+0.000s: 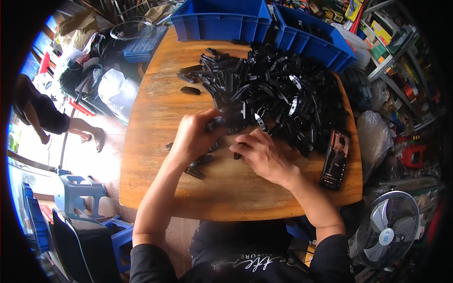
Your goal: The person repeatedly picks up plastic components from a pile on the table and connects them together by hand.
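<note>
A large heap of small, elongated black pieces (306, 94) covers the far and right part of a wooden table (155, 104); a few have silver or white parts. At the heap's near edge my left hand (193, 137) is closed around a small black piece (215, 124), blurred by motion. Close to its right, my right hand (262, 153) is curled with fingers together, and a dark piece (237, 155) shows under its fingertips. Some loose black pieces (194, 173) lie beside my left wrist, partly hidden by it. One single piece (190, 90) rests apart from the heap.
Two blue bins (222, 26) (311, 40) stand at the table's far edge. A phone (336, 160) with a lit screen lies at the right. Beyond the table are a fan (386, 236), a plastic stool (82, 191), cluttered shelves (396, 56) and another person's legs (78, 125).
</note>
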The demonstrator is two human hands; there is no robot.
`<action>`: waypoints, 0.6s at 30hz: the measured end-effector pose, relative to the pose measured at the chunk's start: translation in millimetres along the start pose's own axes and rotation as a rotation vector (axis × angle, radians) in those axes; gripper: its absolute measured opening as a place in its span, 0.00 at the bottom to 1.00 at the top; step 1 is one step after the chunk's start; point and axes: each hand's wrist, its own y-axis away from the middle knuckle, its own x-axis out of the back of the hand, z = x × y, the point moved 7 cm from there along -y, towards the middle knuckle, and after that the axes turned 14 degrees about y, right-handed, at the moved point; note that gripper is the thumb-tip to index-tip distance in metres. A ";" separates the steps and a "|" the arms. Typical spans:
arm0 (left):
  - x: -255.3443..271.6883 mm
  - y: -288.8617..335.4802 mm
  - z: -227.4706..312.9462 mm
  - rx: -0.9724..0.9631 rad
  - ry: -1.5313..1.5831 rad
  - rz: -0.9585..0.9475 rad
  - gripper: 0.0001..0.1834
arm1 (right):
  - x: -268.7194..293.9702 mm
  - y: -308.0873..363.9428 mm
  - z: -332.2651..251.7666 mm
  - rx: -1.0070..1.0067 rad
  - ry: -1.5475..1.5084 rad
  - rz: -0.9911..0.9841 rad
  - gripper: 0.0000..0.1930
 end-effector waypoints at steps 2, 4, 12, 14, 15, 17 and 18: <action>-6.3 1.3 -3.7 0.061 -0.018 -0.051 0.16 | 9.4 2.9 8.7 -0.027 0.049 -0.030 0.16; -11.4 3.6 -2.1 -0.066 -0.088 -0.097 0.18 | 17.1 8.8 29.1 -0.156 -0.053 -0.138 0.15; -40.4 -37.8 13.7 -0.291 -0.226 -0.099 0.20 | 53.0 23.5 77.8 -0.512 -0.373 0.162 0.11; -63.0 -48.4 4.5 -0.288 -0.493 -0.286 0.22 | 56.0 21.8 73.2 -0.510 -0.371 0.151 0.10; -70.2 -53.4 1.6 -0.235 -0.466 -0.307 0.23 | 57.3 22.8 73.8 -0.517 -0.356 0.140 0.10; -77.8 -55.8 0.5 -0.243 -0.572 -0.297 0.23 | 57.3 25.0 78.4 -0.529 -0.390 0.158 0.10; -80.7 -55.1 -0.8 -0.246 -0.675 -0.290 0.23 | 56.0 27.8 80.0 -0.544 -0.427 0.172 0.10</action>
